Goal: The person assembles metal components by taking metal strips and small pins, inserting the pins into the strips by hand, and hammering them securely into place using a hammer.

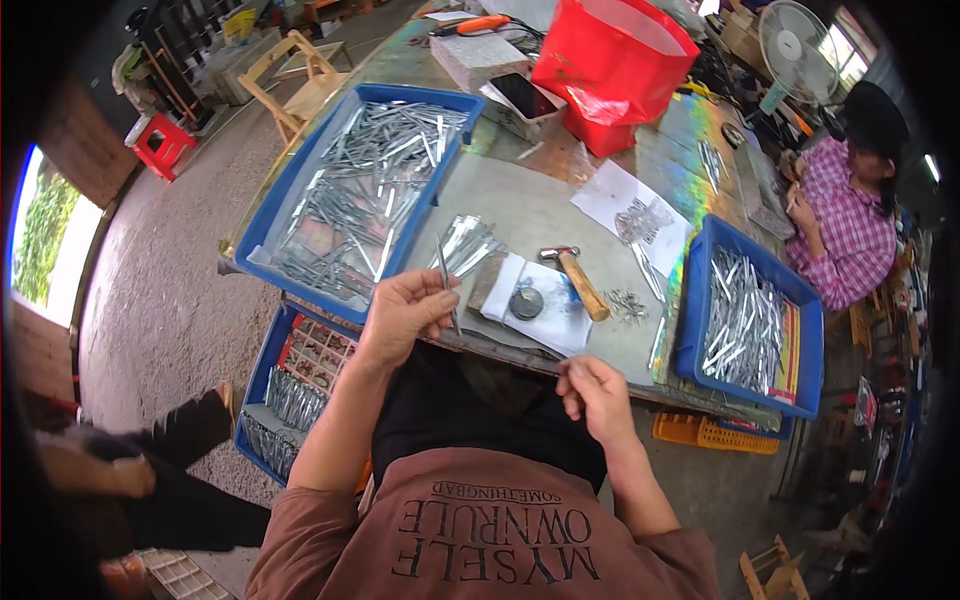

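My left hand (408,312) is closed in a pinch around a thin, pointed metal strip (441,256), held upright at the table's near edge. A fanned bunch of similar metal strips (467,243) lies just beyond it. Over my lap, my right hand (597,392) has its thumb and fingers pressed together; whatever is in them is too small to make out. Between the hands, a dark round metal piece (526,303) rests on a white paper-covered block (568,331). A wooden-handled hammer (583,285) leans across the block's right side, beside a small heap of metal parts (627,307).
Blue trays of metal strips stand at left (306,294) and right (742,393). Farther back are a red bag (600,85), a phone (523,95) and printed paper (607,195). A co-worker (848,215) sits at far right. Another blue crate (250,455) is below the left tray.
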A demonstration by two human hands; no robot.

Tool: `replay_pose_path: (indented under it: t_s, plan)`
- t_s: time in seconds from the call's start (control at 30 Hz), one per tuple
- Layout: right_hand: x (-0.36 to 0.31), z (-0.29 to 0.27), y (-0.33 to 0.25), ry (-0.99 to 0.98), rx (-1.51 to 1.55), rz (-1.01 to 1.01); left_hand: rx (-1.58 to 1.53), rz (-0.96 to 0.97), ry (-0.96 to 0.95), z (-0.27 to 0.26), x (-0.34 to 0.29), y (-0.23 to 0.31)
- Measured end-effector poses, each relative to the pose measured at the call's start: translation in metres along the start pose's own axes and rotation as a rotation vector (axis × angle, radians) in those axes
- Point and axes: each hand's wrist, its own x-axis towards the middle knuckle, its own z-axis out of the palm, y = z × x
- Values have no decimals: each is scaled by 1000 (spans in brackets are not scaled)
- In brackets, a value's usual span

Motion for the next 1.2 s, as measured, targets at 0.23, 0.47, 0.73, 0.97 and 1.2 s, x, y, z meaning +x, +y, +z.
replay_pose_path:
  t_s: [0.23, 0.47, 0.73, 0.97, 1.2]
  plan:
    - [3, 31, 7, -127, -70, 12, -112, -117, -173, 52, -21, -36]
    - [-2, 16, 16, -137, -23, 33, -132, -97, -177, 70, -28, -48]
    - [-3, -18, 13, 51, -840, -787, -69, -217, -350, 57, -30, -35]
    - [-8, -37, 2, -117, -1182, -824, 581, -253, -740, 66, -28, -36]
    - [10, -65, -5, -74, -1029, -606, 506, -317, -691, 54, -30, -53]
